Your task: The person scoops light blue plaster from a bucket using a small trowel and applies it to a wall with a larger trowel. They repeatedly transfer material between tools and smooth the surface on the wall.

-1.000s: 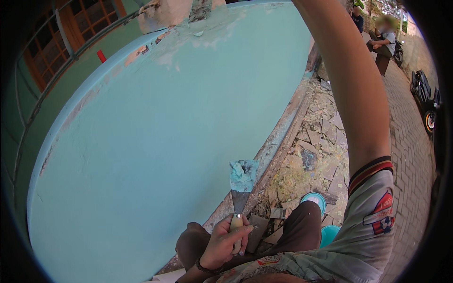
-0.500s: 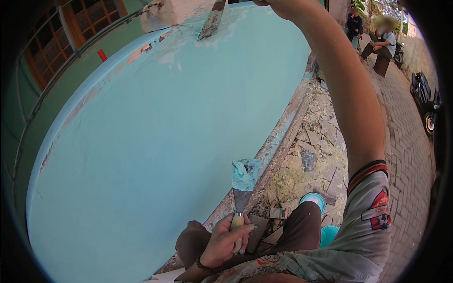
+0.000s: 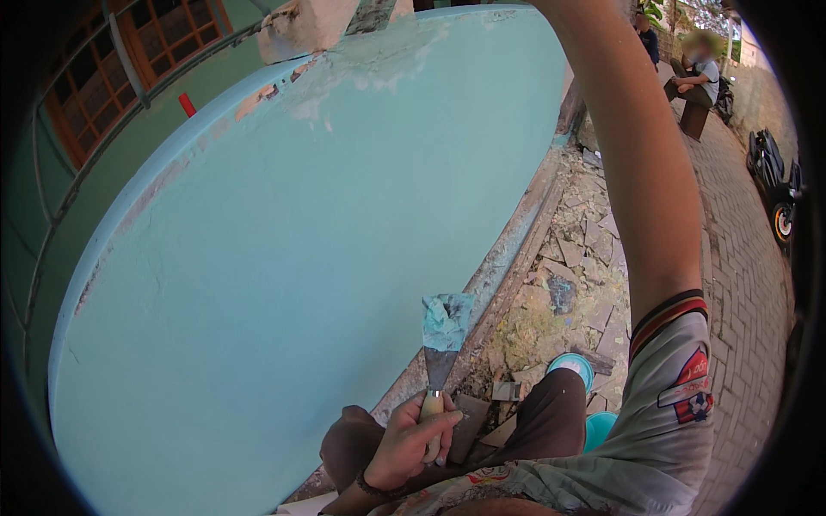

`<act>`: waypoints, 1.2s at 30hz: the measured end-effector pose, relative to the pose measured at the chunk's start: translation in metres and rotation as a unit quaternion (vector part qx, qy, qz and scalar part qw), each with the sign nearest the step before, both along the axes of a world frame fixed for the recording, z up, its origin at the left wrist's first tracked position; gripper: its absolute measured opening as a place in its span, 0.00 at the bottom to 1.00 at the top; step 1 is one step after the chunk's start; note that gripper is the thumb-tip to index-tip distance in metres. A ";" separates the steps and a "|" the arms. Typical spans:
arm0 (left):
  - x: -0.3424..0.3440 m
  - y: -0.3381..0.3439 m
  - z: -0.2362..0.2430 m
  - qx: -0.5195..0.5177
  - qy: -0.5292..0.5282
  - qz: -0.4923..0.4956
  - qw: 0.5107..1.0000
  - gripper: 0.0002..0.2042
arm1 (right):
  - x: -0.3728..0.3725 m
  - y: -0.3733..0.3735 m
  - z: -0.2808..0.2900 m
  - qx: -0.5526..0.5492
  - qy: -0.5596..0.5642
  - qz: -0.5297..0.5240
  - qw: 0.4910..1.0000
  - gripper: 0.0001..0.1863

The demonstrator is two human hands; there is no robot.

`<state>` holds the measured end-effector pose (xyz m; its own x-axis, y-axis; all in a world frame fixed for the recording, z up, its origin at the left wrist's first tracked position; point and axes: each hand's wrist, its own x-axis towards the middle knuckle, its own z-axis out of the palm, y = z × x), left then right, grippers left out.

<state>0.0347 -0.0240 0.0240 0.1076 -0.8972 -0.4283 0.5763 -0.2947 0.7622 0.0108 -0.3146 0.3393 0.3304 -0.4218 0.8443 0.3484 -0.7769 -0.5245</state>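
Note:
My left hand (image 3: 413, 440) is closed round the wooden handle of a putty knife (image 3: 441, 365), held upright with a lump of turquoise filler (image 3: 447, 316) on its blade. Beside it stands a low wall (image 3: 292, 215) painted turquoise, with rough pale patches near its far upper part. My right arm (image 3: 641, 146) reaches up and away, and its hand is beyond the upper edge of the picture. Against the far top of the wall shows the stained blade of a second scraper (image 3: 372, 15); its handle is out of sight.
Broken tiles and rubble (image 3: 576, 249) lie along the wall's foot. Near my knee are a turquoise tub (image 3: 588, 368) and another turquoise container (image 3: 600, 430). At right runs a paved lane (image 3: 744, 284) with a parked motorbike (image 3: 779, 185) and a seated person (image 3: 701, 77); another person sits behind my arm.
My right arm has shifted slightly, and its hand has gone out of the picture. The far scraper blade has moved up and a little left. My left hand stays nearly still.

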 end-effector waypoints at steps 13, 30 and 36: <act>0.000 0.000 0.001 0.002 -0.001 -0.011 1.000 0.08 | 0.004 0.004 -0.018 0.006 0.075 -0.035 0.997 0.18; 0.007 -0.001 -0.016 -0.014 -0.010 -0.029 0.999 0.08 | 0.000 0.022 -0.022 0.005 0.109 -0.078 0.991 0.17; 0.006 0.001 -0.020 -0.033 -0.009 -0.029 0.999 0.08 | 0.009 0.006 0.007 0.003 0.037 -0.028 0.999 0.17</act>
